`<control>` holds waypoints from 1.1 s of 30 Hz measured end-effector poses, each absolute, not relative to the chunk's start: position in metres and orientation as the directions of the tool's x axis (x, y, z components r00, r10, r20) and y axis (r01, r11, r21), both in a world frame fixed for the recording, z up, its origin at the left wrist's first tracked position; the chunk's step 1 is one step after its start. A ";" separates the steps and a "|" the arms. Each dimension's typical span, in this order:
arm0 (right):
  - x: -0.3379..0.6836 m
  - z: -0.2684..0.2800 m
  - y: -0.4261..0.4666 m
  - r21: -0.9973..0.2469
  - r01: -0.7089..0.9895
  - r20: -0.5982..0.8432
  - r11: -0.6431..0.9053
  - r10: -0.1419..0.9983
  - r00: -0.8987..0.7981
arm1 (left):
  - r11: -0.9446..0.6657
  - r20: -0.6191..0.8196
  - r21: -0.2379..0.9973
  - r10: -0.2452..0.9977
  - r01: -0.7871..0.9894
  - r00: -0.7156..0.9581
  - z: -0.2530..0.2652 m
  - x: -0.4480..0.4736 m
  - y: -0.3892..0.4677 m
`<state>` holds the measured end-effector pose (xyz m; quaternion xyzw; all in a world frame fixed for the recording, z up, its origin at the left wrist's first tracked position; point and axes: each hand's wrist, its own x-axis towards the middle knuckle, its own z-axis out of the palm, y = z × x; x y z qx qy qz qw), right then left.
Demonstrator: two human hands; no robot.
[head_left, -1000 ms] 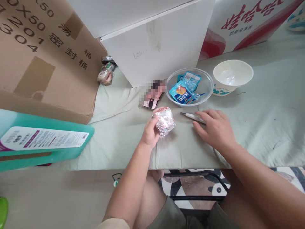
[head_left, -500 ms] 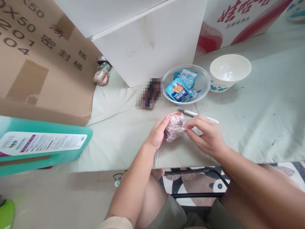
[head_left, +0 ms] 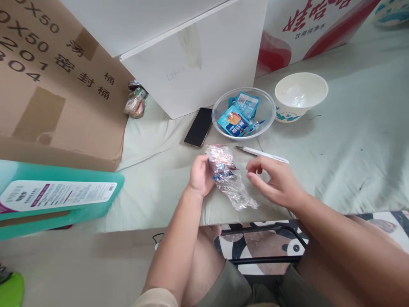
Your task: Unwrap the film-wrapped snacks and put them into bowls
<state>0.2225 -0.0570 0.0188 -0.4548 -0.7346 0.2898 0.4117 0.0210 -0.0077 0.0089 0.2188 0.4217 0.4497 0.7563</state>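
My left hand [head_left: 200, 177] is closed around one side of a bundle in clear plastic wrap [head_left: 236, 192]. Red, dark and blue printing shows through the crinkled film, but what exactly lies inside I cannot make out. A loose tail of the film hangs from the bundle toward the lower right. To its right, and apart from it, my right hand [head_left: 277, 181] is held with bent fingers and a small gap between thumb and forefinger, nothing visible in it. Just beyond the right hand lies a white pen-like tool with a dark tip [head_left: 262, 154].
A clear plastic bowl [head_left: 271, 121] holds several blue snack packets [head_left: 235, 120]. Beside it stand a white paper bowl [head_left: 302, 91] and a black phone [head_left: 198, 128]. White [head_left: 191, 64] and brown cardboard boxes [head_left: 89, 128] stand behind, with a green container [head_left: 115, 181] at left.
The film has come loose and now trails from the bundle. My right hand has let go of it. My left hand and the bundle have shifted slightly left.
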 end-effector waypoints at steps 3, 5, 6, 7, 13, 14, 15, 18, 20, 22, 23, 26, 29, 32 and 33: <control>0.222 0.015 -0.055 -0.804 0.449 0.330 0.390 0.920 -0.210 | 0.583 -0.429 0.721 0.800 -0.374 0.419 0.010 0.025 -0.015; 0.221 0.013 -0.053 -0.827 0.433 0.287 0.359 0.931 -0.225 | 0.607 -0.432 0.735 0.764 -0.304 0.480 0.011 0.026 -0.018; 0.221 0.011 -0.052 -0.841 0.421 0.264 0.339 0.937 -0.227 | 0.609 -0.429 0.739 0.755 -0.288 0.496 0.011 0.026 -0.018; 0.221 0.011 -0.051 -0.856 0.405 0.243 0.321 0.942 -0.231 | 0.608 -0.424 0.743 0.751 -0.280 0.505 0.011 0.025 -0.018; 0.224 0.016 -0.049 -0.919 0.323 0.148 0.226 0.957 -0.249 | 0.613 -0.420 0.756 0.723 -0.230 0.549 0.006 0.017 -0.013; 0.226 0.018 -0.049 -0.928 0.315 0.131 0.198 0.966 -0.221 | 0.623 -0.418 0.749 0.709 -0.226 0.568 0.005 0.016 -0.013; 0.228 0.020 -0.049 -0.940 0.299 0.110 0.162 0.977 -0.183 | 0.634 -0.417 0.740 0.693 -0.222 0.589 0.005 0.014 -0.013; 0.237 0.023 -0.047 -0.983 0.183 0.007 0.015 0.999 -0.043 | 0.678 -0.429 0.701 0.648 -0.220 0.630 0.006 0.008 -0.015; 0.240 0.022 -0.045 -0.993 0.090 -0.067 -0.069 0.997 0.032 | 0.711 -0.435 0.666 0.616 -0.226 0.656 0.008 0.005 -0.018; 0.240 0.019 -0.044 -0.993 0.026 -0.111 -0.114 0.989 0.096 | 0.727 -0.433 0.648 0.597 -0.228 0.676 0.010 0.004 -0.020; 0.239 0.018 -0.043 -0.993 0.006 -0.119 -0.120 0.984 0.130 | 0.719 -0.427 0.656 0.605 -0.231 0.672 0.011 0.004 -0.020; 0.230 0.014 -0.047 -0.997 0.006 -0.074 -0.078 0.973 0.219 | 0.601 -0.382 0.754 0.729 -0.264 0.568 0.009 0.010 -0.021; 0.219 0.013 -0.055 -0.989 0.139 0.058 0.041 0.991 0.120 | 0.414 -0.273 0.867 0.860 -0.278 0.431 0.005 0.021 -0.021; 0.210 0.015 -0.063 -0.959 0.258 0.099 0.115 0.992 -0.076 | 0.304 -0.197 0.922 0.901 -0.240 0.386 -0.001 0.031 -0.021; 0.208 0.015 -0.063 -0.957 0.267 0.091 0.114 0.991 -0.099 | 0.289 -0.189 0.930 0.907 -0.230 0.375 -0.002 0.033 -0.022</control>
